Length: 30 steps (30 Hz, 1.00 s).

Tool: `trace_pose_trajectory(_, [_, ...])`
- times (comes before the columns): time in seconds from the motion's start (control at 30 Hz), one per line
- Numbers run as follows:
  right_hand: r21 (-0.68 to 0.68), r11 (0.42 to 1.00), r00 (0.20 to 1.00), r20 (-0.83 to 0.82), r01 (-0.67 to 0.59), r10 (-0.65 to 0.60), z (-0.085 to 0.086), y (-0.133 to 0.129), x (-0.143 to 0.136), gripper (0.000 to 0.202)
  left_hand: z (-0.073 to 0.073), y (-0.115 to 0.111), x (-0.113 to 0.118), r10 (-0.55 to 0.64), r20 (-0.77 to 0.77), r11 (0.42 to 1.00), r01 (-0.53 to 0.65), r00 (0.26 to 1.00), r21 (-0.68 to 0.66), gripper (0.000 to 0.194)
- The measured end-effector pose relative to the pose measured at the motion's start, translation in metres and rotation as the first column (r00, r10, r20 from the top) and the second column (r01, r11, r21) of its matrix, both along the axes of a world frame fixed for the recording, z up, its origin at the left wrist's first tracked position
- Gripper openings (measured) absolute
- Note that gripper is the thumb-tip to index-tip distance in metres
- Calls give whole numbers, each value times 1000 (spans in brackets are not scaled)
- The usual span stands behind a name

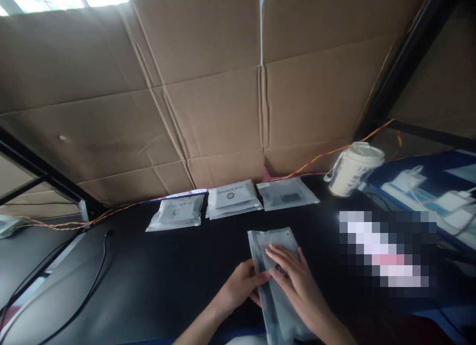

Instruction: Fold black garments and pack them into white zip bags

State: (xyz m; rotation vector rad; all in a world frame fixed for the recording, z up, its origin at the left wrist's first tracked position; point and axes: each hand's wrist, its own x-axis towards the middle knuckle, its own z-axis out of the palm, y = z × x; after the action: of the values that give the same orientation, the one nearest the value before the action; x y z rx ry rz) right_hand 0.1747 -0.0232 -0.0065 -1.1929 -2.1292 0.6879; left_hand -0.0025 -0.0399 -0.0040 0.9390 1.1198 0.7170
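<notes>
Long bag (284,308): 1, translucent, zip strip along its left side. Position: in front of the person, in contact with both hands. Long axis: runs from the near side toward the far side of the table (167,280), far end leaning somewhat left. Near end: cut off by the lower border of the view; whether it overhangs the table cannot be told.

Left hand (241,284): 1, closed on the bag's left long edge, thumb on the upper face, other fingers partly hidden behind the edge. Bag lies to this hand's right.

Right hand (293,273): 1, open, fingers extended and laid on the bag's upper face, over a dark printed mark. Bag lies beneath this hand and reaches beyond its fingertips on the far side.

Nearer hand: neither; both touch. Left at the edge, right across the face.

Far side of table, beyond both hands: 1 small pouch (176,212) at left; 1 pouch stack (232,196) in the middle, top piece printed "ROCKBROS", count unclear; 1 flat pouch (286,194) at right, dark item inside.

Farther right: 1 lidded cup (353,171), well apart from both hands. Left part of table: 1 black cable (102,259), curved.
</notes>
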Motion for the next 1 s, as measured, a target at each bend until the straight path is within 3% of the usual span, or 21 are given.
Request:
trace_pose_trajectory(0.07, [-59,997,985,-159,56,-65,5,1,-1,34,7,-7,-10,6,-1,1000,-6,1000,30,57])
trace_pose_trajectory(0.17, [-138,961,895,-352,240,-274,11,2,7,31,25,-17,-35,68,-53,992,-62,996,107,49])
trace_pose_trajectory(0.3, [-271,879,771,-424,392,-475,11,4,29,34,66,-13,-88,337,-71,927,-317,939,201,42])
trace_pose_trajectory(0.37, [-316,850,765,-381,421,-520,8,5,38,38,84,-1,-118,565,29,804,-558,825,206,33])
trace_pose_trajectory(0.43, [-327,829,767,-331,454,-550,4,4,44,41,93,18,-146,772,176,596,-792,611,136,17])
trace_pose_trajectory(0.5, [-318,820,766,-308,476,-564,1,3,45,42,91,37,-168,834,193,506,-856,517,105,6])
trace_pose_trajectory(0.6, [-283,840,782,-315,463,-537,-2,0,41,40,73,58,-191,868,155,471,-881,471,36,14])
trace_pose_trajectory(0.73, [-205,884,830,-306,420,-466,-2,-1,36,33,51,62,-204,870,98,488,-872,483,-40,19])
trace_pose_trajectory(1.0, [-144,917,879,-264,372,-398,-13,6,39,31,32,48,-221,836,68,549,-830,544,-103,16])
